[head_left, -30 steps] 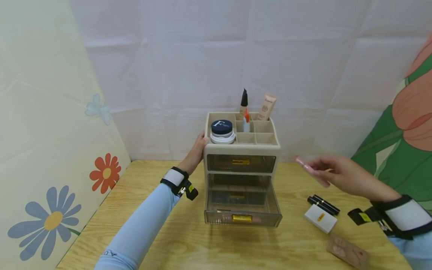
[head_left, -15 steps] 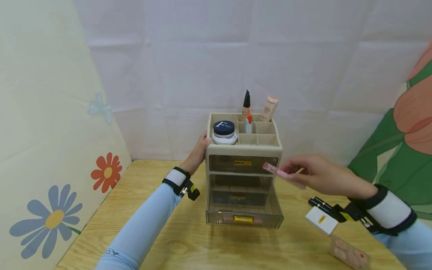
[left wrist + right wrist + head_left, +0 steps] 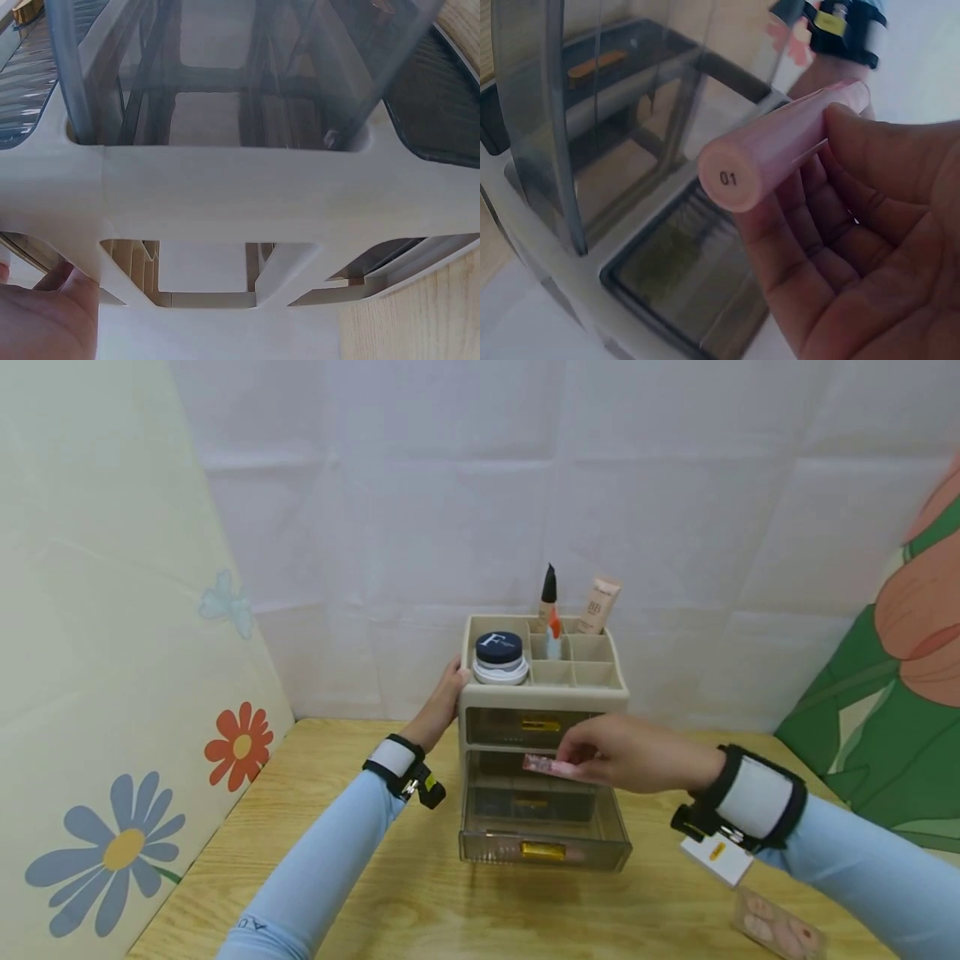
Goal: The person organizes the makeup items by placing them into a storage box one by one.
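A beige makeup organizer (image 3: 542, 693) with smoky clear drawers stands on the table, its lower drawer (image 3: 543, 847) pulled out. My left hand (image 3: 442, 702) holds the organizer's left side near the top; in the left wrist view only part of that hand (image 3: 56, 315) shows at the lower left. My right hand (image 3: 637, 752) pinches a slim pink lip gloss tube (image 3: 551, 766) between thumb and fingers, over the open drawer. Its round base, marked 01, faces the camera in the right wrist view, where the tube (image 3: 780, 154) lies aslant. Dark and pinkish items show dimly through the drawer.
On top of the organizer sit a dark-lidded powder jar (image 3: 500, 647), a black-capped bottle (image 3: 549, 589), an orange-tipped tube (image 3: 553, 631) and a BB cream tube (image 3: 598, 606). A white box (image 3: 720, 858) and a makeup palette (image 3: 778, 925) lie at the right.
My right hand has moved left with the lip gloss tube, from beside the organizer to over the open drawer. My left hand keeps its place on the organizer.
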`<state>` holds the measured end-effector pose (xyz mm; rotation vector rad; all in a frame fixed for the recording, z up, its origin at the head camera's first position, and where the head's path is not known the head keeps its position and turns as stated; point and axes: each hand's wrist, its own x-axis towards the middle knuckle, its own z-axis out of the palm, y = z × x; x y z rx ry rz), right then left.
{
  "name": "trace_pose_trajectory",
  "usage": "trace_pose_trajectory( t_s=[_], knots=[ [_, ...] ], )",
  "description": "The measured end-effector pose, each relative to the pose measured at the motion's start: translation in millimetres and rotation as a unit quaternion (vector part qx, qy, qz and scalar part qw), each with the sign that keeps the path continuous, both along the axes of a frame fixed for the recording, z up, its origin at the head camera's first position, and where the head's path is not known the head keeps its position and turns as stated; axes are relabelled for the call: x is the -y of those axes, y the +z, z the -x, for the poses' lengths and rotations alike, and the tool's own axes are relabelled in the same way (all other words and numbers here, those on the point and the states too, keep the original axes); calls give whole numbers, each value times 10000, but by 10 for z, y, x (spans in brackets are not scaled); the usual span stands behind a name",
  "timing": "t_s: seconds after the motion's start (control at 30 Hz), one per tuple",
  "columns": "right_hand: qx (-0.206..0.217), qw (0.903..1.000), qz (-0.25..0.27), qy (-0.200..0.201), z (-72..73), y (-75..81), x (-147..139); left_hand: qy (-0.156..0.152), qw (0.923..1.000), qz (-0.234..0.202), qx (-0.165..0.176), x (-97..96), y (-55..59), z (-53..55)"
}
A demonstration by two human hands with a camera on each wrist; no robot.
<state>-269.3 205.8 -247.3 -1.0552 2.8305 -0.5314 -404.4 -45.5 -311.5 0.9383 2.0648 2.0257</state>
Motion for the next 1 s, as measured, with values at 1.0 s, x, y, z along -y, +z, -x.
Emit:
trace_pose_trajectory(
  t_s=[1.0],
  knots=[
    [694,9856,-1504,345,336,-357,601,137,9997,113,166,-8,14,19]
  ],
)
